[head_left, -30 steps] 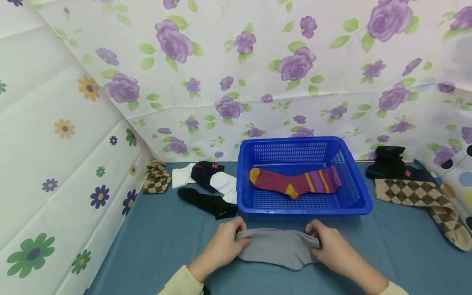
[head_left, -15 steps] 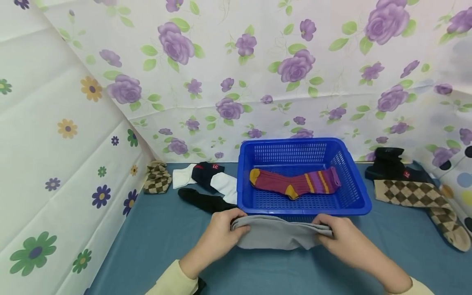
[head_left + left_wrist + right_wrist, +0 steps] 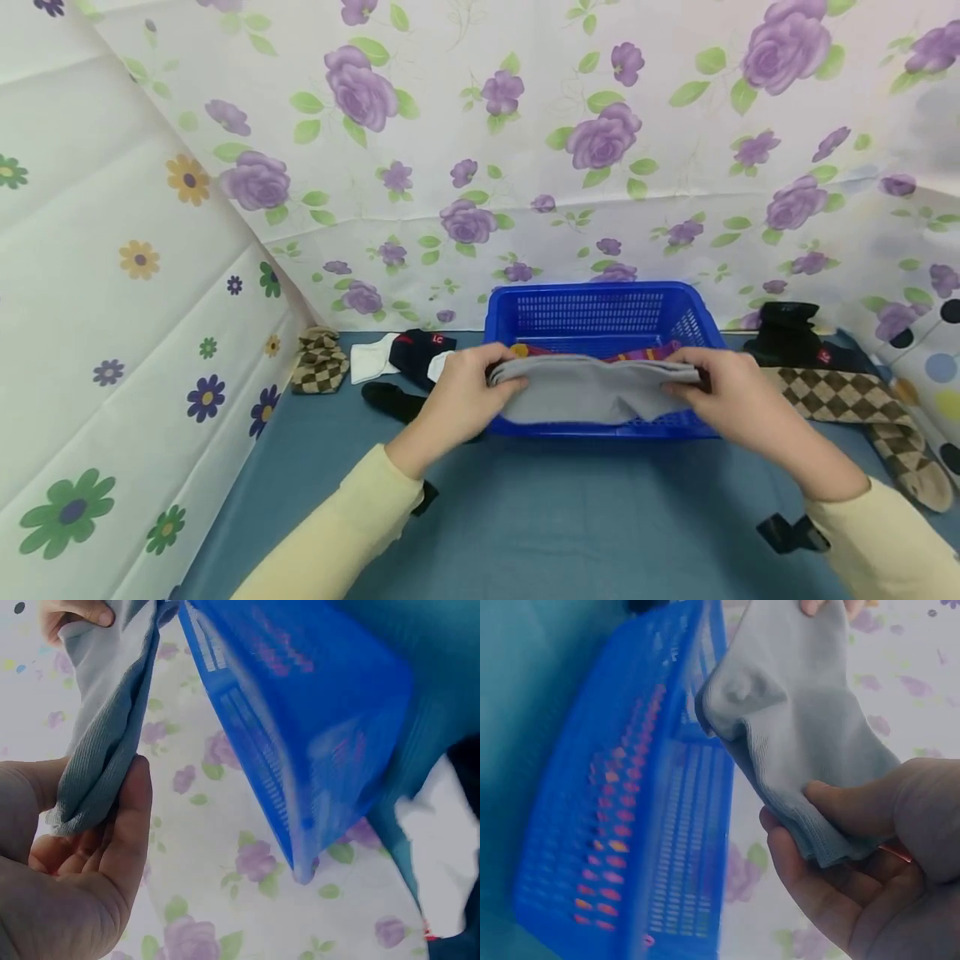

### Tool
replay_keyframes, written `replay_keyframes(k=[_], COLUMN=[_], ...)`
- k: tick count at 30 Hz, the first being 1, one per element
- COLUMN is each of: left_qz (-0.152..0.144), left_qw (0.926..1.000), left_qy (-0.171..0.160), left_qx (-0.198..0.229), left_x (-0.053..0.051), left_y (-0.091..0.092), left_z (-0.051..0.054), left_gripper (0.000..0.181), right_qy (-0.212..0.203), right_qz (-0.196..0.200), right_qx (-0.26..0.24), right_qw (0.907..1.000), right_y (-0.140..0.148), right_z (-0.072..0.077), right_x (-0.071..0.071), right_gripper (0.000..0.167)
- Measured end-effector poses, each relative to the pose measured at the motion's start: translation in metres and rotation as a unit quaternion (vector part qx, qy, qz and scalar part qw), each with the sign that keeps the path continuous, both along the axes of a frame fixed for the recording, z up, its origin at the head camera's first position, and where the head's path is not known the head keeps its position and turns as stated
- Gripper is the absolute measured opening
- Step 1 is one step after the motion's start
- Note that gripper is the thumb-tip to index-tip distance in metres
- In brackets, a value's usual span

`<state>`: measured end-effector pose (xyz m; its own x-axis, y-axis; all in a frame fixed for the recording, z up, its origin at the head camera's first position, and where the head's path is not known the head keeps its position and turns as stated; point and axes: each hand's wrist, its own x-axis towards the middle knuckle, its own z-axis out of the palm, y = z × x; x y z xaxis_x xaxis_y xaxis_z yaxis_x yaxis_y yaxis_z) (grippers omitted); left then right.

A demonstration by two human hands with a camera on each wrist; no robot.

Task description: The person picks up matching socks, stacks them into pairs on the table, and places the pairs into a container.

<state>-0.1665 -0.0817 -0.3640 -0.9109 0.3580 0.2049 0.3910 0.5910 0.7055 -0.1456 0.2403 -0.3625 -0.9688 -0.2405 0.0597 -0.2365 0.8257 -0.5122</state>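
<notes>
The left hand pinches one end of a gray sock between thumb and fingers, and the right hand pinches the other end the same way. The hands are well apart, with the gray sock held roughly level between them, raised in front of the blue plastic basket and hiding part of it. A maroon sock with yellow and purple stripes lies in the basket, mostly covered from the head view. On the teal surface to the basket's left are a brown checkered sock, white socks, a navy sock with a red label and a black sock. To its right, black socks lie against a beige-and-brown checkered sock. A purple-flowered cloth hangs behind.
</notes>
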Motion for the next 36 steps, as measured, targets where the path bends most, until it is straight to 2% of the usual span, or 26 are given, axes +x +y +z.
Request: replay_keyframes(k=[3, 7, 10, 14, 16, 22, 28, 33, 36], left_qz=[0.015, 0.017, 0.010, 0.009, 0.009, -0.009, -0.016, -0.015, -0.017], left_qw=[0.9997, 0.9970, 0.9932, 0.9890, 0.9862, 0.9725, 0.9615, 0.9581, 0.9591], left_qy=[0.001, -0.023, -0.031, -0.029, -0.035, -0.084, -0.121, -0.125, -0.115], left_qx=[-0.021, -0.072, -0.111, -0.145, -0.161, -0.217, -0.247, -0.257, -0.258], left_x=[-0.026, -0.057, -0.075, -0.092, -0.098, -0.111, -0.120, -0.123, -0.125], left_y=[0.009, 0.021, 0.028, 0.037, 0.042, 0.054, 0.056, 0.060, 0.062], left_z=[0.003, -0.002, -0.008, -0.014, -0.016, -0.023, -0.031, -0.035, -0.038], left_gripper=[0.009, 0.009, 0.009, 0.017, 0.016, 0.009, 0.010, 0.010, 0.019], right_qy=[0.002, -0.021, -0.041, -0.065, -0.078, -0.122, -0.142, -0.146, -0.141], right_qz=[0.009, 0.021, 0.032, 0.047, 0.049, 0.051, 0.046, 0.037, 0.034], right_qx=[0.008, 0.014, 0.026, 0.052, 0.064, 0.104, 0.130, 0.144, 0.151], right_qw=[0.9999, 0.9994, 0.9983, 0.9955, 0.9937, 0.9858, 0.9802, 0.9781, 0.9778], right_y=[0.003, 0.005, 0.005, 0.006, 0.006, 0.006, 0.004, 0.003, 0.004], right_z=[0.003, -0.001, -0.005, -0.008, -0.009, -0.019, -0.031, -0.037, -0.039], right_x=[-0.023, -0.053, -0.071, -0.088, -0.095, -0.112, -0.124, -0.128, -0.130], right_gripper=[0.014, 0.015, 0.017, 0.017, 0.021, 0.043, 0.042, 0.050, 0.051])
